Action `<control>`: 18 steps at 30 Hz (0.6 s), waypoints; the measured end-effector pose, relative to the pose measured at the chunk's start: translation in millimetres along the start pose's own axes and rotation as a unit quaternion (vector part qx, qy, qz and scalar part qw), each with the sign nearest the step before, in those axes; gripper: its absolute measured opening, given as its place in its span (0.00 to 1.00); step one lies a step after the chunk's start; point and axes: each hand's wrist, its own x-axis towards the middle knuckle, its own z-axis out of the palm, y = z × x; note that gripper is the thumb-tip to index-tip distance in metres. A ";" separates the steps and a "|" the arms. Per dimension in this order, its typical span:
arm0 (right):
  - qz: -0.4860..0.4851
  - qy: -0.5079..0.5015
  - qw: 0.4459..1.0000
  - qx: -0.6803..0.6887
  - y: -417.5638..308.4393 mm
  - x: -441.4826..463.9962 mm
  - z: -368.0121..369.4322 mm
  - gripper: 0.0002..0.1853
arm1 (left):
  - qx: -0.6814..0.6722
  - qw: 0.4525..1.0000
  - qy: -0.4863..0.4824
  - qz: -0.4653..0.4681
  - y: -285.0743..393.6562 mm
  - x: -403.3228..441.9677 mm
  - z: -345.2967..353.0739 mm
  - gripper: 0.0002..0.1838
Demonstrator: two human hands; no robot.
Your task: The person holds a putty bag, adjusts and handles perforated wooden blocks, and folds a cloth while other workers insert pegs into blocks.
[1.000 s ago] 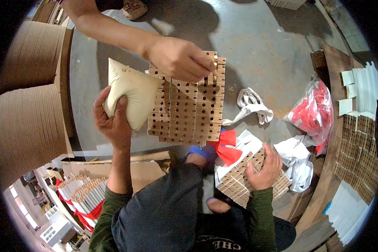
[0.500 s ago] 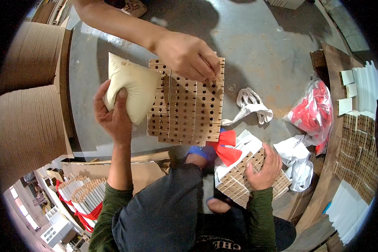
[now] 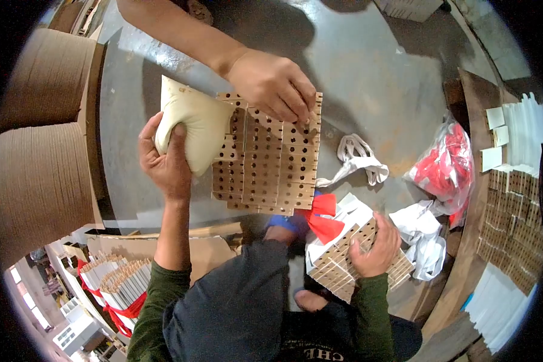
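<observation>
My left hand [image 3: 167, 158] grips a plump cream-coloured bag [image 3: 193, 123], its thumb pressed into the side. The bag's pointed right corner reaches over the left edge of a block of drilled wooden strips [image 3: 265, 163]. Over the top right of that block is a co-worker's hand [image 3: 271, 84], fingertips pinched at the holes; whatever they hold is too small to make out. My right hand [image 3: 374, 247] lies with fingers apart on a smaller stack of drilled strips [image 3: 332, 274], which has a red cloth band [image 3: 324, 218] at its upper left.
White cloth strips [image 3: 363, 160] lie on the floor. A clear bag of red cloth [image 3: 445, 157] and white crumpled cloth [image 3: 425, 232] are at the right. Stacked drilled strips [image 3: 510, 217] stand farther right, brown cardboard [image 3: 39, 181] at the left, and white bundled pieces [image 3: 117, 280] at lower left.
The co-worker's hand has moved right and slightly down over the drilled block. The view has shifted slightly. My left hand still grips the cream bag, and my right hand stays on the smaller stack.
</observation>
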 end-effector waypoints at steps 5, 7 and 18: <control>0.006 0.002 1.000 0.007 -1.9 0.0 -0.3 0.36 | -0.011 1.000 -0.008 0.004 1.7 3.0 -0.3 0.18; 0.008 0.000 1.000 0.005 -1.6 -0.3 -0.4 0.36 | -0.006 1.000 -0.011 0.008 2.4 3.8 1.2 0.18; 0.007 -0.004 1.000 -0.001 0.3 -1.1 0.6 0.36 | 0.008 1.000 -0.015 -0.014 -1.5 9.3 12.1 0.16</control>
